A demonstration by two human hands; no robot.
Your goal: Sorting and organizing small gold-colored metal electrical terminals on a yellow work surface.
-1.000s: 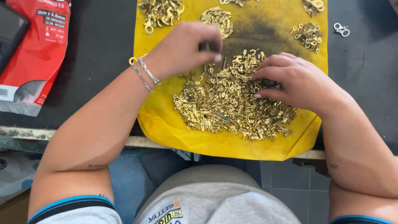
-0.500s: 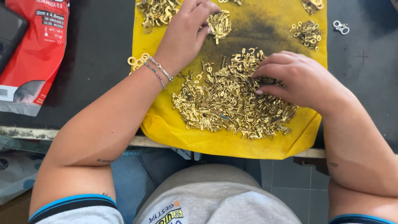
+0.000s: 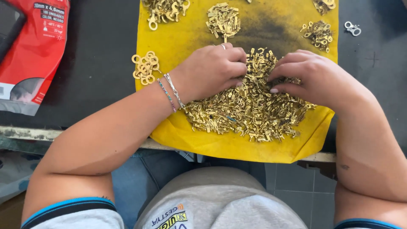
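So the biggest thing here is the dark worktable (image 3: 97, 76), with a yellow cloth (image 3: 275, 25) spread over its near edge and hanging a bit past it. In the middle of the cloth, toward the near edge, sits a big heap of small brass terminals (image 3: 250, 110). Both hands are down in that heap, close together but not touching each other. The left hand (image 3: 212, 70) rests on the heap's left side with fingers curled under, so I honestly can't tell if it's pinching anything. The right hand (image 3: 316, 76) lies on the right side, fingers bent down into the pieces, same story, whatever's under there is hidden.

A red plastic bag (image 3: 34, 55) lies at the table's left edge. Along the far edge of the cloth are smaller sorted piles: hook-shaped bits (image 3: 165, 8) at the far left corner, a flat-terminal pile (image 3: 223, 19) in the middle, a ring-ish pile (image 3: 318, 33) to the right. A bunch of brass rings (image 3: 145, 68) sits on the cloth's left edge. A tiny silver clasp (image 3: 352, 28) lies on the bare table just off the cloth's right edge.
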